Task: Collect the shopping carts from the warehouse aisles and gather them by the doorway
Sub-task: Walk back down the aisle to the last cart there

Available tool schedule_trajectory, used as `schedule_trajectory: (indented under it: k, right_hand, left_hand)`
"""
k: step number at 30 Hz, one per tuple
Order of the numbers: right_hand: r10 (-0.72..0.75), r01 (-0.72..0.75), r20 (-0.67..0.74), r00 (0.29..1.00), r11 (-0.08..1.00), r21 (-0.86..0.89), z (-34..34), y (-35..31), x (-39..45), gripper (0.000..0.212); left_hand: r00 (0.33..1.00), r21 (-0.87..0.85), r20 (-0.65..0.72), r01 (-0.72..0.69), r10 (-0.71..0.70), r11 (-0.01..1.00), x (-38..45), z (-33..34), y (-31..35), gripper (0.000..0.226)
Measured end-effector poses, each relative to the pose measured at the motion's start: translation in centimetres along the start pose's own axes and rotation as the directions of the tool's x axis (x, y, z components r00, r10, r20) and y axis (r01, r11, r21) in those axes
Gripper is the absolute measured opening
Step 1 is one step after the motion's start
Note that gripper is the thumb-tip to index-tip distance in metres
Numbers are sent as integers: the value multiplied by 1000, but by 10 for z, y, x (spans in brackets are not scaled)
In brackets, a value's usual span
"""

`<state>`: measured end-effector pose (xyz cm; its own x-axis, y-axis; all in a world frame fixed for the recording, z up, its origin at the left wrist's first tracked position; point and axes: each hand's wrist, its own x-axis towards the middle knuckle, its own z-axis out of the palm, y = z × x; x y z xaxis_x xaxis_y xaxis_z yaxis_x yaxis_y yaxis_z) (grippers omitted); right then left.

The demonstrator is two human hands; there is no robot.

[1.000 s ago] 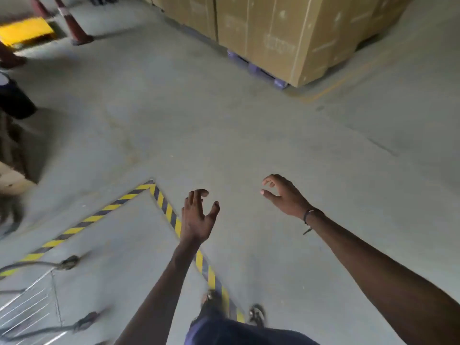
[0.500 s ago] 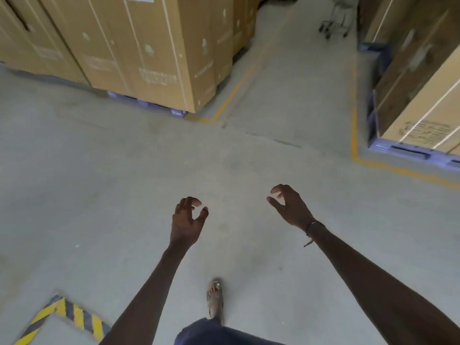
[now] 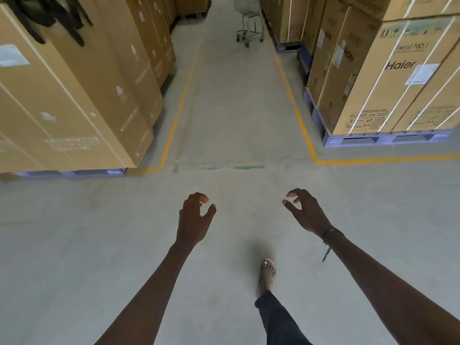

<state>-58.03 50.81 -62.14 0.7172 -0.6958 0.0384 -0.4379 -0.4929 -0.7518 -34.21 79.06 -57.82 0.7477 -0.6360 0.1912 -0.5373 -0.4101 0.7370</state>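
A metal shopping cart (image 3: 249, 21) stands far down the aisle, near the right-hand row of boxes, its top cut off by the frame edge. My left hand (image 3: 194, 220) and my right hand (image 3: 305, 212) are stretched out in front of me over the bare concrete floor, both empty with fingers curled and apart. The cart is well out of reach, several metres ahead. My right foot (image 3: 266, 273) in a sandal is stepping forward.
Tall cardboard boxes on blue pallets line the aisle, a left stack (image 3: 74, 95) and a right stack (image 3: 388, 78). Yellow floor lines (image 3: 301, 128) mark the aisle edges. The aisle floor between them runs open up to the cart.
The view has swung from the striped floor marking and a nearby cart at lower left to face straight down the aisle. Both hands stay empty and outstretched.
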Motion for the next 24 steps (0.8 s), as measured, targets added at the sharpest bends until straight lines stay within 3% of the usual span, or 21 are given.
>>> schedule_trajectory:
  k: [6,14,24]
  right_hand:
    - [13,-13,3,1000,1000,-5,-17,31,186,22]
    - [-25,25,30,999,1000,12,-42,21,438,23]
    - [-83,92,160,984,995,-49,16,18,734,28]
  left_hand:
    - [1000,-3,1,-6,6,1000,182,67,-1,34]
    - [999,-23,-40,-3,2,1000,418,110,15,31]
    - [999,-30,-32,15,-16,999,701,154,-72,28]
